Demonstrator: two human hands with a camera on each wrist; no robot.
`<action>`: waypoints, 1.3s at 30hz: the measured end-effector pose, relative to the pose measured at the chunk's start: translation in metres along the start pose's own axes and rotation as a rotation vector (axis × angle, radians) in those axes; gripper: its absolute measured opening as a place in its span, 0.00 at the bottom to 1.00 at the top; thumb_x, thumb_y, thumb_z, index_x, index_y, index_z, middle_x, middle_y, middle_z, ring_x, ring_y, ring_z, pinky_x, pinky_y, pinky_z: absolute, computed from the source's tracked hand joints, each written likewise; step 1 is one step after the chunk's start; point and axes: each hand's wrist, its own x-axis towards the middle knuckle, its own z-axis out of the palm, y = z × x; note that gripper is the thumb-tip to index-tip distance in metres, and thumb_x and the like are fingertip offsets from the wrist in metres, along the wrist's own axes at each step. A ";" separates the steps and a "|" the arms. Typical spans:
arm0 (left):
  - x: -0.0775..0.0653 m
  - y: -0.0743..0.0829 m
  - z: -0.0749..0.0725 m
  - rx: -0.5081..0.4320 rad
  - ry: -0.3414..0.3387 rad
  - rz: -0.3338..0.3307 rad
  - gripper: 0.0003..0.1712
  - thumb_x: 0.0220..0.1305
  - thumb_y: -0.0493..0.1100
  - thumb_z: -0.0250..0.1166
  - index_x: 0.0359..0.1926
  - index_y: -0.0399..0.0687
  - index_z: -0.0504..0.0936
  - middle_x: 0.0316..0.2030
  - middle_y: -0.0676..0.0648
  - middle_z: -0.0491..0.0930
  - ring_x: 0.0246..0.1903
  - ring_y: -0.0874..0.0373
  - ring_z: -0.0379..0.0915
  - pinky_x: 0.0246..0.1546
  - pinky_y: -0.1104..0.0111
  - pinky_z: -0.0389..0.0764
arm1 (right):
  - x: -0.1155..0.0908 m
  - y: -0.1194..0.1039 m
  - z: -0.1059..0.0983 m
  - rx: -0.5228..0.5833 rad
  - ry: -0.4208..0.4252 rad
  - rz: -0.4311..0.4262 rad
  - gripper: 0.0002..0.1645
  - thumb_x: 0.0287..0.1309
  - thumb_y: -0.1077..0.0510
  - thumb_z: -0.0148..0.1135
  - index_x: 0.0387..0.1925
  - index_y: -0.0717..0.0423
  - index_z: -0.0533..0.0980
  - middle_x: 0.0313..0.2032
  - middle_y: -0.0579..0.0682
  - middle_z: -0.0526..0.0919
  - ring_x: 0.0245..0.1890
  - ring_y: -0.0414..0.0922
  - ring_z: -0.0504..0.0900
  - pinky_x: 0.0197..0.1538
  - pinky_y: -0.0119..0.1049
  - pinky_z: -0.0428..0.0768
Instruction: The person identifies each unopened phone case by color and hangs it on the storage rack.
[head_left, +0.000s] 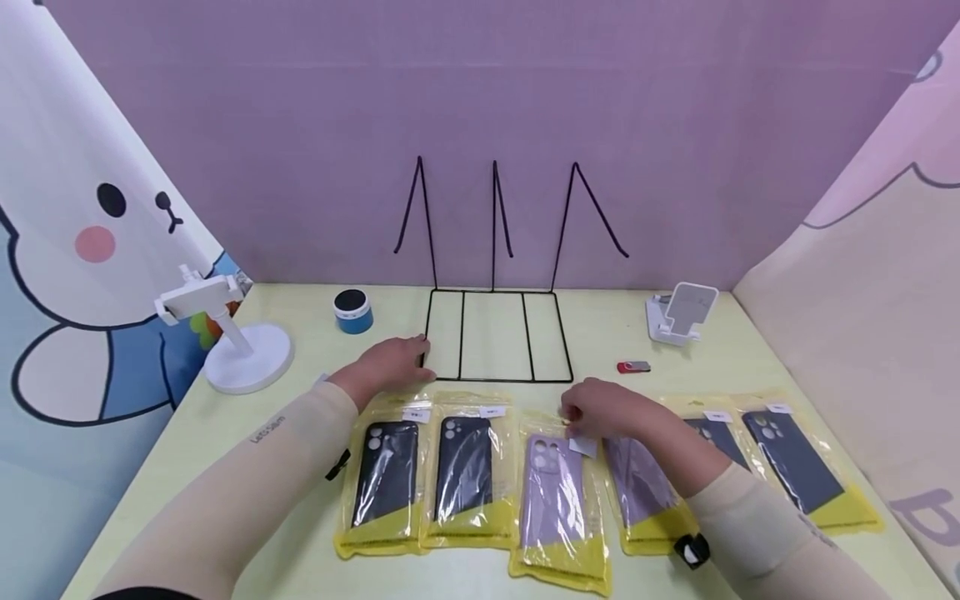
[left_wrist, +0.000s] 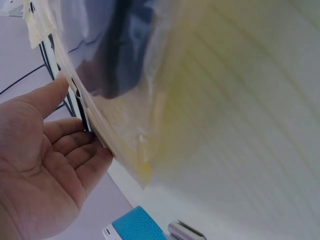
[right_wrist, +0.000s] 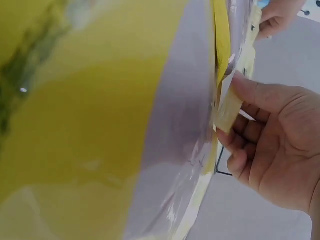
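My left hand is at the left front corner of a black wire rack; its thumb and bent fingers hold the wire. In the left wrist view, a bagged dark phone case fills the space beside that hand. My right hand pinches the top edge of a clear-and-yellow bag with a lilac phone case inside. In the right wrist view, the thumb and fingers grip the bag's top strip. This bag lies slightly nearer than its neighbours in the row.
Bagged dark cases lie to the left, and a bagged lilac case and dark ones to the right. Behind stand a white phone holder, a blue speaker and a white folding stand. A red USB stick lies right of the rack.
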 end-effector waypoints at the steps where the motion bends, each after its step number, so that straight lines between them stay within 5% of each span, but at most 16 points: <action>1: 0.000 0.000 0.000 0.000 -0.001 0.001 0.42 0.69 0.59 0.58 0.75 0.44 0.58 0.76 0.41 0.51 0.72 0.40 0.54 0.72 0.50 0.61 | -0.001 0.001 -0.001 0.035 -0.010 0.013 0.12 0.58 0.54 0.69 0.25 0.46 0.74 0.22 0.41 0.70 0.27 0.39 0.69 0.32 0.34 0.70; 5: 0.000 0.001 0.001 -0.003 0.000 0.003 0.41 0.69 0.59 0.58 0.75 0.44 0.58 0.76 0.41 0.52 0.72 0.41 0.54 0.72 0.51 0.61 | -0.009 0.004 -0.007 0.185 -0.003 0.014 0.09 0.62 0.54 0.65 0.29 0.45 0.74 0.23 0.42 0.70 0.25 0.39 0.69 0.30 0.33 0.71; 14: 0.000 0.000 -0.001 0.014 0.000 0.019 0.38 0.70 0.58 0.58 0.72 0.43 0.62 0.76 0.39 0.52 0.72 0.40 0.55 0.71 0.51 0.63 | -0.027 0.002 -0.032 0.412 0.158 -0.151 0.03 0.69 0.51 0.58 0.38 0.44 0.76 0.30 0.42 0.77 0.29 0.40 0.73 0.33 0.33 0.76; 26: -0.003 0.000 0.001 -0.019 -0.005 0.018 0.40 0.70 0.58 0.57 0.75 0.43 0.58 0.76 0.39 0.50 0.73 0.40 0.51 0.73 0.50 0.59 | -0.057 -0.020 -0.076 0.377 0.435 -0.181 0.03 0.66 0.54 0.61 0.39 0.42 0.79 0.36 0.40 0.83 0.36 0.40 0.79 0.40 0.33 0.81; 39: -0.007 0.002 0.000 -0.028 0.003 0.018 0.40 0.71 0.57 0.57 0.75 0.42 0.57 0.76 0.39 0.50 0.73 0.41 0.50 0.73 0.51 0.58 | -0.070 -0.012 -0.122 0.338 0.802 -0.136 0.04 0.66 0.59 0.62 0.40 0.53 0.80 0.27 0.47 0.80 0.23 0.41 0.73 0.27 0.28 0.74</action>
